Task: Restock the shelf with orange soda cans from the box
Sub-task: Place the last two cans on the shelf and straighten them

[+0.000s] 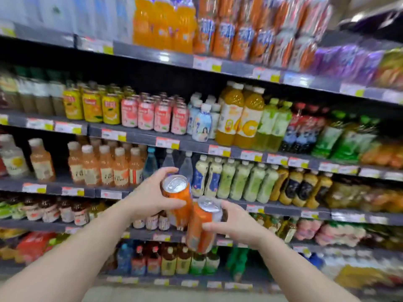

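I hold two orange soda cans in front of a drinks shelf. My left hand [152, 195] grips one orange can [177, 201] by its side, silver top tilted toward me. My right hand [235, 225] grips a second orange can [200, 227], lower and to the right, leaning so the two cans touch. Both cans hang in the air at the height of the third and fourth shelf boards. The box is out of view.
The shelving [196, 147] fills the view with rows of bottles and cans: yellow cans [91, 105] and pink cans [152, 115] in the middle row, orange bottles [163, 25] on top, small bottles [168, 260] low down. Pale floor [174, 296] shows at the bottom.
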A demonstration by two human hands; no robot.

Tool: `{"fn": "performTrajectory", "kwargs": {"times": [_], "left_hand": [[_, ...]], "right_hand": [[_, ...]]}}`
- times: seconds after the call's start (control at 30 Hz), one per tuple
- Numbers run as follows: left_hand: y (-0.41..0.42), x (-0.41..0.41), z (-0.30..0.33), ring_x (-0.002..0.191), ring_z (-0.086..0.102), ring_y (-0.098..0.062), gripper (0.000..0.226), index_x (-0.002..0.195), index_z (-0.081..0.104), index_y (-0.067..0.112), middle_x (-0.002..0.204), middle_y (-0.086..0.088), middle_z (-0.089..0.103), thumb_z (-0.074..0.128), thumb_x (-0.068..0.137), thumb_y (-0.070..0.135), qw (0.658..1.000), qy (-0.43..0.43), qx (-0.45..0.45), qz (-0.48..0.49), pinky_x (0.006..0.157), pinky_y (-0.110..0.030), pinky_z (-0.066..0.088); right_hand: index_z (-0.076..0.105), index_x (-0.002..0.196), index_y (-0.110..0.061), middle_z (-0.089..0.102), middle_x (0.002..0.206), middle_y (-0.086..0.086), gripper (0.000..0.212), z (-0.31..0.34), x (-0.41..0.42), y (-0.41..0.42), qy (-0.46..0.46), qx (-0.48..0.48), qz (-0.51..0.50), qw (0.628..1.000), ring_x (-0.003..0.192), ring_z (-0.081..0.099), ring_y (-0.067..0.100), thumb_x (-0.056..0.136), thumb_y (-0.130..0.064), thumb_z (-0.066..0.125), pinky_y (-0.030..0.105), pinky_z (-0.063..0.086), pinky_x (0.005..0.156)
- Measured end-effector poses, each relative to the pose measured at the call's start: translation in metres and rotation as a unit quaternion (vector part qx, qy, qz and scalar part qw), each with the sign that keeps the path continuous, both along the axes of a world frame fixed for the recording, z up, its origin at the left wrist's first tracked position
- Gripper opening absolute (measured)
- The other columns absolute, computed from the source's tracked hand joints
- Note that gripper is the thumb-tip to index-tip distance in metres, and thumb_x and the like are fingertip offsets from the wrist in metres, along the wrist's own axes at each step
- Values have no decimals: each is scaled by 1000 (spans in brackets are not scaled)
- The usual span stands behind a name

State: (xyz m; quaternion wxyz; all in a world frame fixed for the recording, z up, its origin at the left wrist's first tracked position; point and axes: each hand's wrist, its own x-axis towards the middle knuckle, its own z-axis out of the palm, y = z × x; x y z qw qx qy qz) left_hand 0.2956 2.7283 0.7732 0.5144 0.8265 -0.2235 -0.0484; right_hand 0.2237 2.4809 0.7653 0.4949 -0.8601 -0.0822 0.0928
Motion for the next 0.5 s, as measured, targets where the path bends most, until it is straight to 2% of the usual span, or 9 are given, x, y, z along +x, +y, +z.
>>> {"fn": "performTrajectory", "kwargs": {"times": [0.1, 0.17, 0.27, 0.43, 0.5], "left_hand": [[-36, -2, 45, 99, 66, 0, 83, 124, 43, 55, 124, 15, 59, 83, 51, 50, 994, -10, -111, -2, 76, -19, 53], [-63, -1, 64, 101, 67, -6, 78, 120, 47, 58, 123, 12, 61, 84, 52, 50, 986, -12, -164, -10, 76, -25, 56], [-108, 7, 84, 97, 72, -12, 85, 124, 53, 46, 114, 6, 72, 90, 47, 46, 970, 9, -242, -15, 72, -32, 60], [-190, 21, 125, 91, 74, -22, 74, 114, 64, 26, 100, 1, 77, 86, 45, 43, 963, -7, -269, -26, 71, -36, 60], [-218, 28, 140, 91, 74, -23, 68, 112, 66, 23, 102, -3, 77, 85, 50, 43, 964, -25, -262, -31, 70, -35, 60]], "right_hand": [[60, 126, -29, 71, 120, -7, 58, 52, 1, -26, -34, 69, -18, 997, 113, 66, 13, 73, -40, 81, 37, 52, 98], [61, 125, -29, 71, 121, -5, 53, 74, 2, -47, -67, 100, -34, 992, 112, 67, 15, 75, -36, 80, 36, 54, 96], [63, 123, -29, 71, 122, -4, 57, 100, 9, -84, -111, 126, -37, 985, 114, 66, 15, 71, -41, 83, 35, 54, 96], [64, 124, -21, 72, 119, 1, 67, 142, 26, -159, -163, 129, -17, 978, 113, 67, 21, 64, -46, 82, 41, 53, 97], [66, 120, -21, 74, 115, 2, 62, 158, 36, -189, -180, 126, -17, 975, 108, 69, 21, 65, -46, 81, 36, 57, 89]]}}
